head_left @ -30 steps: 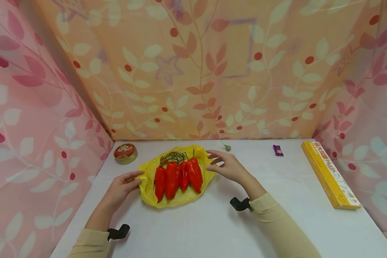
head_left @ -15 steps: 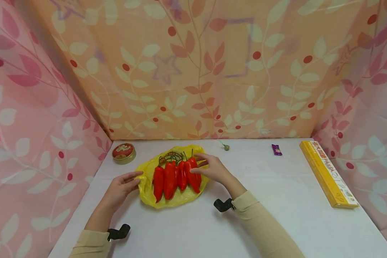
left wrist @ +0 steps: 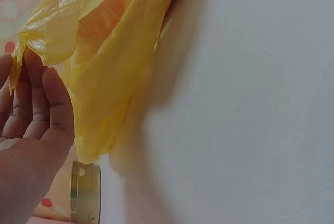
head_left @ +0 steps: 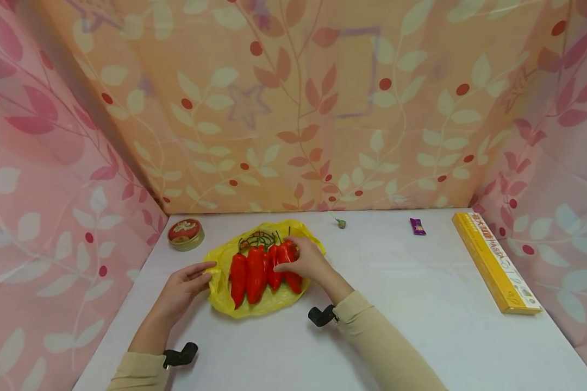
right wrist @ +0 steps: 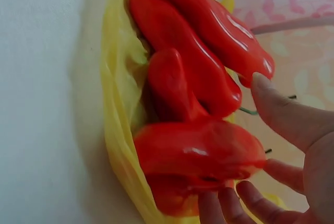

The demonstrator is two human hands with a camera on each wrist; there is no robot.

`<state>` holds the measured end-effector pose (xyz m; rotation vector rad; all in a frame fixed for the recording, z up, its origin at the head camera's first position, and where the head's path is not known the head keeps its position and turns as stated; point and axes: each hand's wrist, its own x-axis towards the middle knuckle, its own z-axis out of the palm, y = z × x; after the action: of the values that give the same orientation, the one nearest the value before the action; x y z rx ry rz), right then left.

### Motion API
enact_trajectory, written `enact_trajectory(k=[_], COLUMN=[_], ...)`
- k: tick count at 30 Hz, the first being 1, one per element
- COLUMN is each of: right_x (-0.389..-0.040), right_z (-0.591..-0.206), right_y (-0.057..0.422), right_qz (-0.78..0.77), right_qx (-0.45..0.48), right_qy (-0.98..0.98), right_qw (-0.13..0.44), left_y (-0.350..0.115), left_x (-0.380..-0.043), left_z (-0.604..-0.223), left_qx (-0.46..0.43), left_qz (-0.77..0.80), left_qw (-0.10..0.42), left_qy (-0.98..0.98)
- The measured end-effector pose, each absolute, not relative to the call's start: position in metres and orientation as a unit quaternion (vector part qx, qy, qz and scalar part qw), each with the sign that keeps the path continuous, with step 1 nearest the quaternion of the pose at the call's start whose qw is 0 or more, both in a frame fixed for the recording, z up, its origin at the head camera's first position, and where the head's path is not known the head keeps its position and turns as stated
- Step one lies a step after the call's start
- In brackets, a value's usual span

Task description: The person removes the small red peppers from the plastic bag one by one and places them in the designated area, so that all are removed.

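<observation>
Several shiny red peppers with thin stems lie side by side on a spread yellow plastic bag. My left hand pinches the bag's left edge; in the left wrist view the bag is lifted there between thumb and fingers. Over the rightmost peppers is my right hand, thumb and fingers spread apart. In the right wrist view its thumb reaches an upper pepper's end, and its fingers lie beside the lowest pepper, partly hidden behind it. Thin dark curved strands show behind the peppers.
A round red and gold tin stands left of the bag. Behind and right are a small lollipop-like item and a purple wrapped candy. A long yellow pasta box lies at the right. Patterned cloth walls surround the white table.
My right hand has moved left from the bag's right edge, letting it go, to over the rightmost peppers. The left hand stays at the bag's left edge.
</observation>
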<state>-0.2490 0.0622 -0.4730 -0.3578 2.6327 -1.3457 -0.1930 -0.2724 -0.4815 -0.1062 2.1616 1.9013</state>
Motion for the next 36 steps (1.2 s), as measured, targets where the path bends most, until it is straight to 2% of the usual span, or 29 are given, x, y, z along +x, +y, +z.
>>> enact_trajectory(k=[6, 17, 25, 36], right_x=[-0.243, -0.241, -0.237, -0.230], right_z=[-0.473, -0.469, -0.450, -0.432], right_y=[0.054, 0.061, 0.083, 0.129], right_qz=[-0.409, -0.439, -0.515, -0.559], right_qx=[-0.094, -0.129, -0.142, -0.125], right_qy=[0.903, 0.887, 0.841, 0.819], right_qw=[0.094, 0.063, 0.079, 0.028], left_y=[-0.271, -0.270, -0.269, -0.269], left_x=[-0.192, -0.190, -0.191, -0.192], left_z=[-0.483, -0.479, -0.480, -0.484], left_qx=[-0.034, -0.032, -0.028, -0.031], left_qz=[0.658, 0.660, 0.663, 0.665], left_qw=[0.129, 0.125, 0.124, 0.123], left_qy=[0.741, 0.740, 0.738, 0.736])
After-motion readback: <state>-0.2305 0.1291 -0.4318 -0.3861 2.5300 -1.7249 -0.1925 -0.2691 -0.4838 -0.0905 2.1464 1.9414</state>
